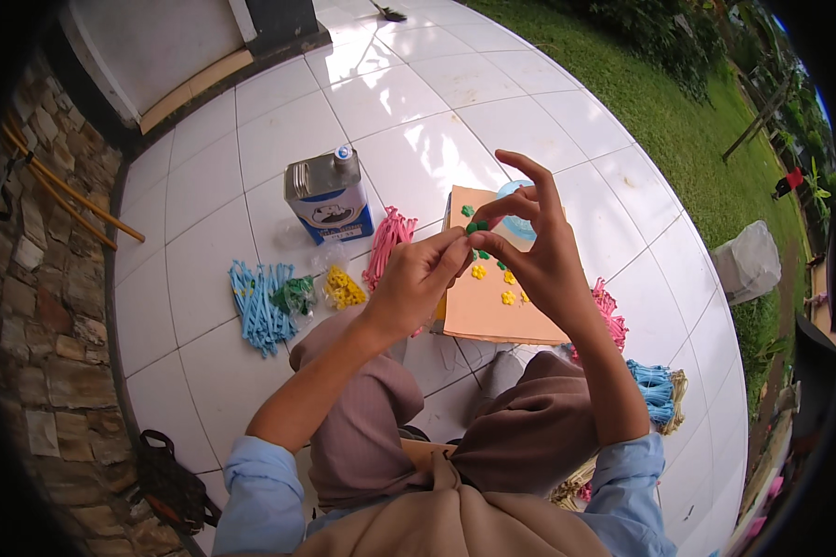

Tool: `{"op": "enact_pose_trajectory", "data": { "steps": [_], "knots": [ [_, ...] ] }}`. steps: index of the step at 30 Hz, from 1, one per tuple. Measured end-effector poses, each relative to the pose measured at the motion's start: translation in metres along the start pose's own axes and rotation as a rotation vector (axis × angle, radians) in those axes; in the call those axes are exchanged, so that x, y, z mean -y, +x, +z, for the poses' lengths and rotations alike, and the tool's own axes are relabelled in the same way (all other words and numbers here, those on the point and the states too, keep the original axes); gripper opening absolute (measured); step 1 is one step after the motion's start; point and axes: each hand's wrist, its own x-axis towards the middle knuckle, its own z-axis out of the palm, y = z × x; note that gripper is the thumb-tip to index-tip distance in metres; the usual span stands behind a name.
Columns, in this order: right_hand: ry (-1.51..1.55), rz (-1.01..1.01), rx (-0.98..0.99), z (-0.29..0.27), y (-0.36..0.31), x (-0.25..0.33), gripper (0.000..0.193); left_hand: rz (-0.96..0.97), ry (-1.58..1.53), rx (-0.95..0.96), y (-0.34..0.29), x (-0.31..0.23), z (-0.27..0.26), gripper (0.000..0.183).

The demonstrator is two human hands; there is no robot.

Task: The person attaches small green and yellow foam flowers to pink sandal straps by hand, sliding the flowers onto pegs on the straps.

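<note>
Presently, I see the left hand [416, 281] pinching a small green piece [476, 226], half past one from centre; the right hand [541, 239] meets it, fingers raised, its grip unclear. Beneath lies a peach board [481, 318] with yellow flowers [508, 298]; toward ten, a tin [327, 197] bears a printed blue-and-white label [343, 218].

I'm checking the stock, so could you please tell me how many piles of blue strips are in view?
2. One, the left pile, lies on the floor at left; the other, the right pile, lies just right of the right forearm. More may be hidden.
</note>
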Motion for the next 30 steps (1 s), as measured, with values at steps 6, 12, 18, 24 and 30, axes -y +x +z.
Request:
{"op": "enact_pose_trajectory", "data": {
  "steps": [6, 12, 18, 24, 30],
  "knots": [
    [0.145, 0.071, 0.089, -0.006, 0.002, -0.003, 0.061, 0.047, 0.077, 0.029, -0.003, -0.001, 0.001, 0.028],
    [0.131, 0.007, 0.05, 0.002, 0.012, -0.015, 0.058, -0.043, -0.068, 0.059, 0.005, 0.001, -0.016, 0.027],
    [0.799, 0.277, 0.262, 0.033, -0.01, -0.046, 0.069, -0.036, -0.714, 0.003, 0.027, -0.024, -0.05, 0.022],
    [0.846, 0.333, 0.478, 0.074, -0.013, -0.025, 0.09, -0.073, -0.807, -0.254, 0.036, -0.026, -0.092, 0.022],
    [0.579, 0.067, 0.261, 0.132, -0.015, -0.04, 0.1, -0.133, -1.141, -0.387, 0.033, -0.022, -0.096, 0.015]
  ]
}}
